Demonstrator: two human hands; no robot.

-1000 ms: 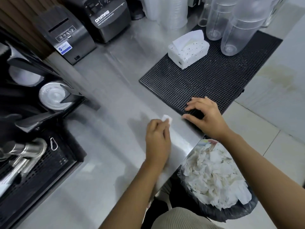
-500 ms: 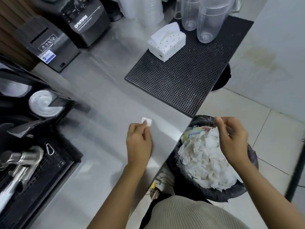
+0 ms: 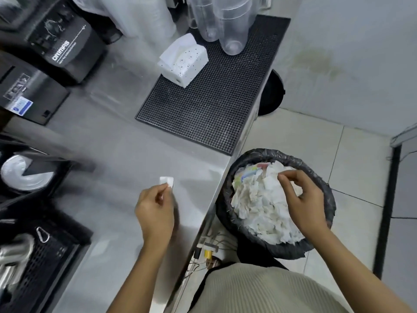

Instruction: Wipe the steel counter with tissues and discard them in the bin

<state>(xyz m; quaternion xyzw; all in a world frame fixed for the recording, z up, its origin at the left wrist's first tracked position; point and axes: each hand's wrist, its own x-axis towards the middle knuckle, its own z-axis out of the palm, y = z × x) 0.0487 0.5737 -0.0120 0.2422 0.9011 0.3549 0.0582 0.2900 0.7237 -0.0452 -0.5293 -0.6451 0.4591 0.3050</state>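
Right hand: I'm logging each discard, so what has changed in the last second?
The right hand left the edge of the black mat and swung right, over the bin of used tissues; whether it holds anything is unclear. The left hand still pinches a folded tissue at the counter; the tissue box stayed put.

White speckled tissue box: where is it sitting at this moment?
Head view, upper centre: the white speckled tissue box sits at the far left edge of the black studded rubber mat, just left of the clear plastic cups.
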